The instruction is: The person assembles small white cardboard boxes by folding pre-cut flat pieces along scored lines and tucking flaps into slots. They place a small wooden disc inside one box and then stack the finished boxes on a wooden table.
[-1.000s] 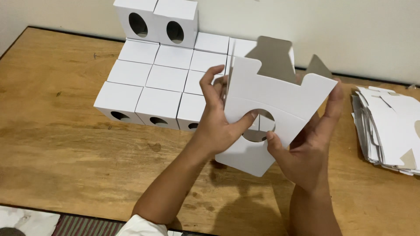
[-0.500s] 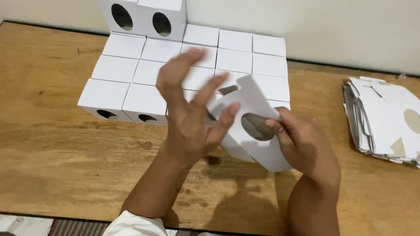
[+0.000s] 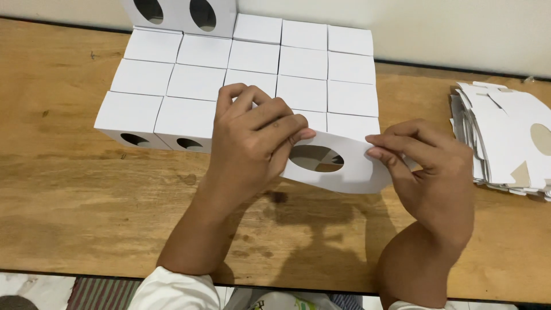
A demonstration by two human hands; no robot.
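I hold a small white cardboard box (image 3: 350, 166) with an oval cut-out hole in its front face, just above the wooden table (image 3: 86, 195). My left hand (image 3: 252, 140) grips its left side, fingers curled over the top edge. My right hand (image 3: 427, 166) pinches its right side with thumb and fingertips. The box sits directly in front of a block of finished white boxes (image 3: 252, 63) packed in rows.
A pile of flat white box blanks (image 3: 505, 138) lies at the table's right edge. Two more boxes (image 3: 178, 14) with oval holes stand stacked at the back left. A pale wall runs behind the table.
The box has gone from a raised, half-open blank with flaps up to a closed shape held low. My left hand has closed down onto it, and the view has tilted down.
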